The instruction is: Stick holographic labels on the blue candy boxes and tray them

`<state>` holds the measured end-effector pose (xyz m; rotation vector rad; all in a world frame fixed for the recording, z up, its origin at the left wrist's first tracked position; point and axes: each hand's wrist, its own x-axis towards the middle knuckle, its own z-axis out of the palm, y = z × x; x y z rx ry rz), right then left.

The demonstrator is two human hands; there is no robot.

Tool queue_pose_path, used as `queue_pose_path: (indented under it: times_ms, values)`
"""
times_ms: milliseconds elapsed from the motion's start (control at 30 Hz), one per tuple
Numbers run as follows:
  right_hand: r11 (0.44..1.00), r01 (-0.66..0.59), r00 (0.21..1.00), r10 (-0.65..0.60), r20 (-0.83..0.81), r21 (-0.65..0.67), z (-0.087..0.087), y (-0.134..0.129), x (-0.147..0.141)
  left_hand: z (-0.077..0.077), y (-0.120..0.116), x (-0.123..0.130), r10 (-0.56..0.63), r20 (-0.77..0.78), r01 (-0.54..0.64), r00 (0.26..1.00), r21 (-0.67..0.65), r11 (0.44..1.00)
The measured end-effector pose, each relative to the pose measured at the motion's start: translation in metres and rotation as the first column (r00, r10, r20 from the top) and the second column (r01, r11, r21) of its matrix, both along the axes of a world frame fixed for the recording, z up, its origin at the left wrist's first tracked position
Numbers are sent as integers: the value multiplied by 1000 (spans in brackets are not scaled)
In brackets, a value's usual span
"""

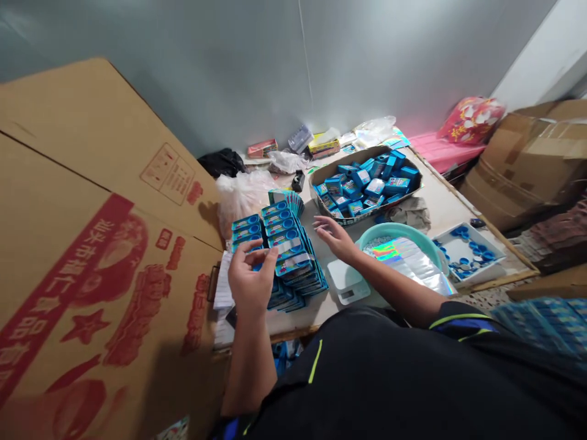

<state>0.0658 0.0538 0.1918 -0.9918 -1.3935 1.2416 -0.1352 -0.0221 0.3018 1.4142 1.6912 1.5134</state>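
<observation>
The left hand (251,284) curls its fingers (247,256) just beside the stacked blue packets (287,250) at mid-frame; whether they grip anything, I cannot tell. The right hand (334,238) hangs open, fingers spread, over the table (440,211), near a teal basin (394,229) and below a packet-filled cardboard tray (348,153).
</observation>
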Motion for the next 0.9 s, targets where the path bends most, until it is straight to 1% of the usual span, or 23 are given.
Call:
queue_pose_path:
  times_ms: [67,100,133,167,200,233,267,300,333,367,400,433,467,533,567,633,700,733,800,900]
  values:
    - [994,-72,997,73,-13,76,23,2,3,0,11,0,-34,6,35,999,-25,999]
    - [989,-103,995,103,2,109,30,1,1,-1,15,0,-55,18,56,998,-31,998]
    - [983,-121,993,119,23,135,31,-1,-3,-1,19,0,-75,35,77,997,-32,997]
    - [980,-130,991,126,35,149,26,-4,-8,-2,22,0,-95,56,97,994,-33,995]
    - [981,-132,991,130,27,141,17,-8,-14,-3,25,1,-114,80,118,990,-37,992]
    - [985,-134,991,134,0,106,4,-13,-20,-4,26,1,-131,108,136,986,-45,990]
    - [989,-143,989,145,-42,42,-12,-19,-26,-5,27,1,-142,135,151,981,-52,987]
    - [987,-151,985,146,-94,-49,-27,-23,-30,-5,27,1,-151,158,162,976,-57,985]
    - [976,-161,981,142,-136,-145,-40,-27,-32,-5,27,1,-158,178,171,971,-61,983]
    - [960,-161,979,125,-163,-228,-50,-30,-31,-6,27,0,-162,193,176,968,-61,982]
    - [947,-149,979,102,-174,-283,-54,-31,-29,-6,27,0,-163,201,179,966,-61,982]
    - [943,-130,981,78,-177,-306,-52,-31,-24,-6,26,0,-165,205,182,965,-64,981]
    - [950,-105,982,53,-181,-295,-45,-29,-18,-6,26,0,-170,206,189,964,-72,979]
    - [975,-78,980,37,-196,-206,-18,-23,-5,-7,25,0,-189,204,213,961,-101,972]
    - [985,-90,977,59,-205,-146,-1,-19,0,-8,25,1,-196,201,222,960,-115,968]
    - [986,-161,967,150,-204,-37,32,-14,6,-8,25,2,-202,196,229,960,-130,965]
    - [972,-232,957,233,-173,28,56,-11,4,-9,26,3,-194,190,221,962,-133,966]
    - [967,-252,955,256,-153,41,63,-11,1,-9,26,3,-192,188,219,963,-134,967]
    - [964,-263,956,266,-123,39,68,-11,-6,-9,26,3,-194,181,221,964,-138,966]
    - [965,-262,956,262,-132,19,60,-10,-14,-10,25,1,-185,162,207,969,-135,969]
